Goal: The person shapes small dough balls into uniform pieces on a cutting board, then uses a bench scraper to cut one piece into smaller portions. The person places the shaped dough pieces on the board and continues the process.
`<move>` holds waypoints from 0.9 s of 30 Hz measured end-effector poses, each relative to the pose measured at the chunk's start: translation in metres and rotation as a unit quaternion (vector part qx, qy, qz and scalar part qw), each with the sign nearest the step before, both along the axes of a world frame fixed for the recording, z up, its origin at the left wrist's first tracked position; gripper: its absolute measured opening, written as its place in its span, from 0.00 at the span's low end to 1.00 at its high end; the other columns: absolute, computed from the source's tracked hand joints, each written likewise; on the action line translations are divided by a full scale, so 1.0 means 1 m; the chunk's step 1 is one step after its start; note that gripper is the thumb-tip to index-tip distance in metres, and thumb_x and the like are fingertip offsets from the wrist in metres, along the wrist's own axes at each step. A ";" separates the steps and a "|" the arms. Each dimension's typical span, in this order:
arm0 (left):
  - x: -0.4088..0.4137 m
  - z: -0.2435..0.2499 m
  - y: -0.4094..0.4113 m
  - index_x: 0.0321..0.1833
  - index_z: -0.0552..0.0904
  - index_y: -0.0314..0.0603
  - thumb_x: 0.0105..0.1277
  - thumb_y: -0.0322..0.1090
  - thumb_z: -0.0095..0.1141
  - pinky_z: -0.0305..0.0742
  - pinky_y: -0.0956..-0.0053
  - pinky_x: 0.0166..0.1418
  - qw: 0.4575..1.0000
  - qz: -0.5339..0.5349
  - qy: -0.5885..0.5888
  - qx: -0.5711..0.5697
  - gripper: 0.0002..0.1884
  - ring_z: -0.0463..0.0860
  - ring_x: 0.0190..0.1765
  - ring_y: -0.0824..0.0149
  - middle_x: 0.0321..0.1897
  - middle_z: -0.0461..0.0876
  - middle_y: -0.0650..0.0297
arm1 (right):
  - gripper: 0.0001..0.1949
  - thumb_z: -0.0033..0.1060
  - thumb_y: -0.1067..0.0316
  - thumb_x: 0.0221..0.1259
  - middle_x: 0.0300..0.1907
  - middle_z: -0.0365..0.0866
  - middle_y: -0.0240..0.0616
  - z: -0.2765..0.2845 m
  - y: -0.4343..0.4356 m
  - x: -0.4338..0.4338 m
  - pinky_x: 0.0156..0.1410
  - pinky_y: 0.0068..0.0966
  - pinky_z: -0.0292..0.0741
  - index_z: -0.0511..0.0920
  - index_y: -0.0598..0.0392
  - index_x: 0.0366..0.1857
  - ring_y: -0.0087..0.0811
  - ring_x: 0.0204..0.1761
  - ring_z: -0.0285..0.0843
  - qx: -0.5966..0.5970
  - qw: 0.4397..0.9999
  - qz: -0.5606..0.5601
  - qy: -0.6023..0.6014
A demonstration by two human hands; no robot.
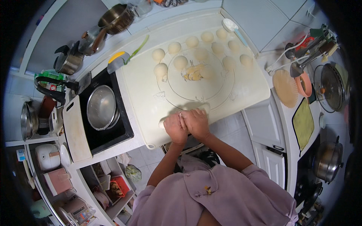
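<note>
My left hand [176, 127] and my right hand [195, 122] lie side by side on a roll of pale dough [206, 108] at the near edge of a cream kneading mat [246, 93]. The dough sticks out past both hands; its middle is hidden beneath them. Several round dough balls [174, 47] rest in rows over the mat's far half, partly on its printed circles. At the far right corner a white scoop [229, 25] with a blue handle holds white powder. A dough scraper [116, 60] with a yellow grip lies beside a green onion stalk [140, 49] at the mat's far left.
Left of the mat, metal bowls [101, 107] sit in a black sink [124, 127], with a cutting board [75, 130] beside it. Pots [116, 19] stand along the back ledge. To the right are a utensil holder, a pink bowl [305, 84] and a green cloth [303, 124].
</note>
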State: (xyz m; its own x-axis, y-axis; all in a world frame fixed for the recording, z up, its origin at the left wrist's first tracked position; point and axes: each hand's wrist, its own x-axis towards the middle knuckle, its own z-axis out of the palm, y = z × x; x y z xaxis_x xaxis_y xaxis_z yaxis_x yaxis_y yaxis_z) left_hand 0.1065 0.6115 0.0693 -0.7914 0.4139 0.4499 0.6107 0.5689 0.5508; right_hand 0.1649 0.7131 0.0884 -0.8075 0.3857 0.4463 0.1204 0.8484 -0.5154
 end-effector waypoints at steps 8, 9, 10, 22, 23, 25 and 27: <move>-0.074 0.000 0.057 0.49 0.85 0.39 0.73 0.32 0.55 0.73 0.52 0.47 0.999 -0.001 0.000 -0.039 0.08 0.81 0.42 0.45 0.37 0.84 0.50 | 0.06 0.60 0.62 0.67 0.40 0.85 0.41 -0.014 0.043 -0.075 0.55 0.44 0.72 0.80 0.51 0.39 0.46 0.49 0.81 -0.056 0.993 -0.057 -0.085; -0.085 0.002 0.063 0.49 0.85 0.38 0.74 0.32 0.55 0.74 0.52 0.48 0.999 -0.011 0.019 -0.028 0.09 0.82 0.42 0.45 0.38 0.85 0.49 | 0.06 0.59 0.63 0.68 0.41 0.86 0.42 -0.012 0.049 -0.082 0.56 0.45 0.72 0.80 0.52 0.40 0.47 0.49 0.81 -0.052 0.994 -0.059 -0.073; -0.090 0.006 0.068 0.50 0.85 0.38 0.75 0.32 0.54 0.74 0.51 0.48 0.999 -0.023 0.039 -0.015 0.09 0.82 0.43 0.44 0.38 0.85 0.48 | 0.07 0.57 0.64 0.68 0.42 0.86 0.43 -0.009 0.056 -0.089 0.57 0.46 0.72 0.81 0.52 0.42 0.49 0.48 0.81 -0.048 0.995 -0.063 -0.061; -0.015 -0.008 0.051 0.39 0.79 0.41 0.72 0.34 0.57 0.72 0.52 0.42 0.996 -0.071 0.038 -0.048 0.05 0.78 0.38 0.48 0.31 0.78 0.55 | 0.14 0.59 0.65 0.65 0.44 0.84 0.36 -0.016 0.023 -0.004 0.56 0.41 0.68 0.81 0.50 0.53 0.42 0.49 0.78 -0.026 0.996 -0.083 0.005; -0.023 -0.010 0.056 0.39 0.78 0.42 0.71 0.34 0.57 0.72 0.52 0.42 0.995 -0.064 0.041 -0.057 0.05 0.78 0.38 0.49 0.30 0.77 0.56 | 0.13 0.58 0.65 0.66 0.43 0.84 0.36 -0.019 0.029 -0.015 0.56 0.40 0.68 0.81 0.50 0.52 0.42 0.50 0.78 -0.013 0.996 -0.084 -0.008; -0.050 -0.004 0.073 0.39 0.77 0.42 0.72 0.33 0.56 0.73 0.53 0.44 0.995 -0.054 0.013 -0.081 0.04 0.81 0.41 0.49 0.34 0.81 0.54 | 0.10 0.56 0.65 0.66 0.42 0.83 0.37 -0.012 0.046 -0.042 0.56 0.39 0.69 0.80 0.49 0.48 0.40 0.50 0.79 0.013 0.996 -0.083 -0.036; -0.073 0.004 0.092 0.41 0.78 0.41 0.72 0.32 0.56 0.73 0.52 0.45 0.996 -0.045 0.000 -0.083 0.04 0.82 0.43 0.49 0.36 0.83 0.53 | 0.07 0.56 0.66 0.66 0.43 0.83 0.39 -0.010 0.062 -0.067 0.56 0.39 0.71 0.79 0.50 0.45 0.41 0.51 0.80 0.036 0.992 -0.094 -0.077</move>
State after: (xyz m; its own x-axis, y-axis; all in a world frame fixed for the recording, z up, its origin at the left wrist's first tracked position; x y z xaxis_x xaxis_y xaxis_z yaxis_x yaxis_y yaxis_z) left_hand 0.0331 0.7036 0.0733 -0.7478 0.5516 0.3696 0.6633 0.5960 0.4526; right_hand 0.0984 0.7748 0.0788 -0.7847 0.5085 0.3544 0.3535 0.8368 -0.4180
